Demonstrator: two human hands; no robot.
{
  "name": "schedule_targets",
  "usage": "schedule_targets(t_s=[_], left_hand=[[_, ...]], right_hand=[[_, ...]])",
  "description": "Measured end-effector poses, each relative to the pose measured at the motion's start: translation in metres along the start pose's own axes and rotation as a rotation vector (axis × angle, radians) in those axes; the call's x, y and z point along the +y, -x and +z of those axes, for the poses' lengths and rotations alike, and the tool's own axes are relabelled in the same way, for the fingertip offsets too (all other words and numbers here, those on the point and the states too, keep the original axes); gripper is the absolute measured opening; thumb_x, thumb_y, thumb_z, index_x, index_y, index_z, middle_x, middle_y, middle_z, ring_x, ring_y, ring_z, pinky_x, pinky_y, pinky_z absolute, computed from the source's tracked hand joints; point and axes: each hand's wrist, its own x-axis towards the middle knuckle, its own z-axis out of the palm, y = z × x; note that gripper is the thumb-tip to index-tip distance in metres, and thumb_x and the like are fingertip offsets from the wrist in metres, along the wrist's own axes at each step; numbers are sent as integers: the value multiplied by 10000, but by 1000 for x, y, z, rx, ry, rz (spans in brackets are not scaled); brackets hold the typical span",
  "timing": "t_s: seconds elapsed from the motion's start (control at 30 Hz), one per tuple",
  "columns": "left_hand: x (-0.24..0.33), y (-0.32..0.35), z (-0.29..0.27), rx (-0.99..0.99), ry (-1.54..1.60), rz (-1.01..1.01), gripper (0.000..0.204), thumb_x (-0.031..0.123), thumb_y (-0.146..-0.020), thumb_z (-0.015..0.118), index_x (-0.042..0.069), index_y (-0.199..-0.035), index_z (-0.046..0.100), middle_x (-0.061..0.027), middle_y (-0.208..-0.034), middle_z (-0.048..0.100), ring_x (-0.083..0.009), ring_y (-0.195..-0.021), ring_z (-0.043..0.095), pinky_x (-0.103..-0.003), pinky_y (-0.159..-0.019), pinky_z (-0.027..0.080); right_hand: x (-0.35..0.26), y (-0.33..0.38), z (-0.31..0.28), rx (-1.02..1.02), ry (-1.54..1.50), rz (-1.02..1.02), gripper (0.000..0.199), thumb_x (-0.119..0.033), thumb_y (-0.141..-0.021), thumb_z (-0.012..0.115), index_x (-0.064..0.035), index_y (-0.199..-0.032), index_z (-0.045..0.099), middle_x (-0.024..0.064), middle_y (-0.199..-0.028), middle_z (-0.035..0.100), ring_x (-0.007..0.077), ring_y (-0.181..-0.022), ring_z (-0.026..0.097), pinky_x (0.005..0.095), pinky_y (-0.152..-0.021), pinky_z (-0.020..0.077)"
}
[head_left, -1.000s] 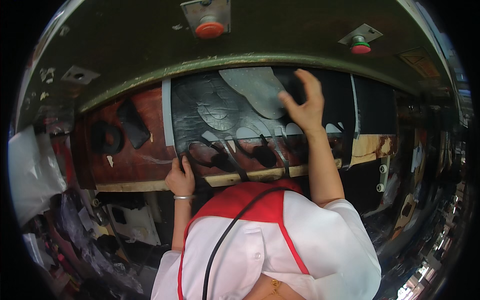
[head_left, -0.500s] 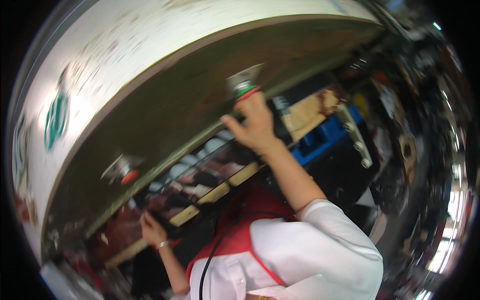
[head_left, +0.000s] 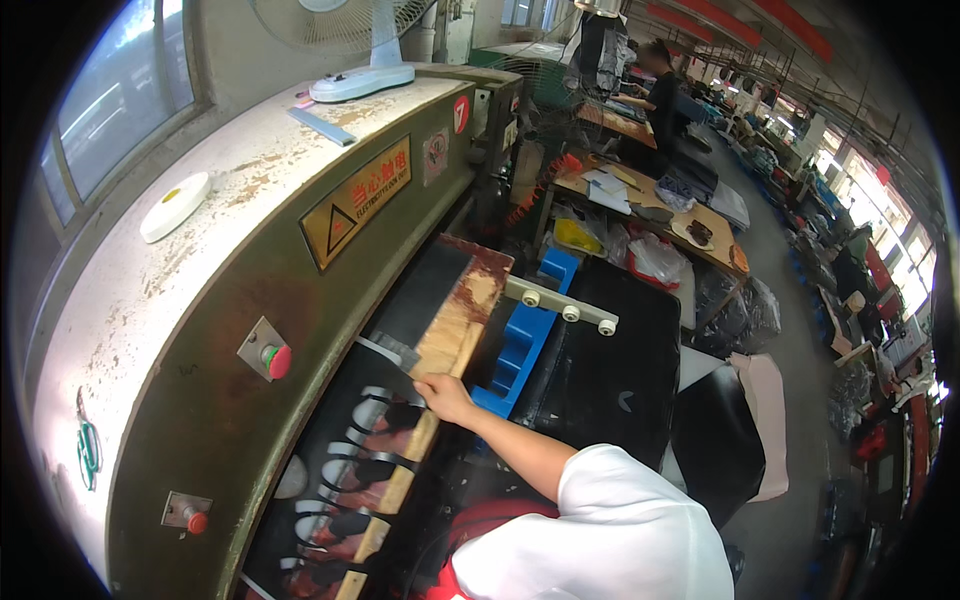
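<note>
My right hand (head_left: 447, 398) reaches across to the bed of a green press. Its fingers are curled at the lower end of a stained wooden board (head_left: 450, 330), beside a grey strip (head_left: 392, 352); what they pinch is too hidden to make out. Below the hand runs a row of narrow wooden blocks (head_left: 398, 487) with black straps (head_left: 377, 456) and reddish and white rounded pieces (head_left: 370, 412) next to them. My left hand is not in view. On the press front are a red push button with a green collar (head_left: 276, 361) and a red knob (head_left: 197, 523).
A blue plastic tray (head_left: 521, 350) and a pale bar with round knobs (head_left: 570, 313) lie beyond the board. A black surface (head_left: 610, 375) extends to the right. A fan (head_left: 362, 82) and a tape roll (head_left: 176, 207) sit on the press top. Another person (head_left: 662, 95) stands far back.
My right hand has left the button on the press front and come down to the wooden board. My left hand has gone out of view. The view has swung to the right.
</note>
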Motion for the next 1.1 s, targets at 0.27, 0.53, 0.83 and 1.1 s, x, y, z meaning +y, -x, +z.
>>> schedule_targets(t_s=[0.27,0.53,0.83,1.1], left_hand=[[23,67,-62,-376,55,-218,666,545,-980,404,-51,-1225,575,-302,-1193,594,-457,-1086,567,-488,-915,456],[22,147,-66,-220,-38,-246,462,399,-982,497,-7,-1145,643,-276,-932,670,-449,-845,639,-497,-690,493],[5,176,-86,-311,126,-169,301,295,-1015,454,46,-922,597,-60,-529,606,-310,-516,623,-416,-497,456],[20,144,-79,-322,110,-156,352,318,-1022,431,24,-917,596,-57,-529,606,-294,-506,618,-407,-494,454]], right_hand=[[-91,58,56,-149,-99,-615,615,-252,-680,785,-20,-1209,573,178,-1067,609,389,-1096,511,465,-968,416],[-89,145,92,-337,-158,-752,930,-376,-507,849,-108,-1328,503,278,-1331,425,498,-1280,357,574,-1069,326],[-111,104,3,-411,-289,-187,804,-156,-577,895,-87,-1273,498,125,-1229,539,257,-1175,525,359,-1000,430],[-71,84,31,-340,95,-582,896,-169,-536,884,-40,-1317,464,206,-1298,448,415,-1240,394,470,-1029,376]])
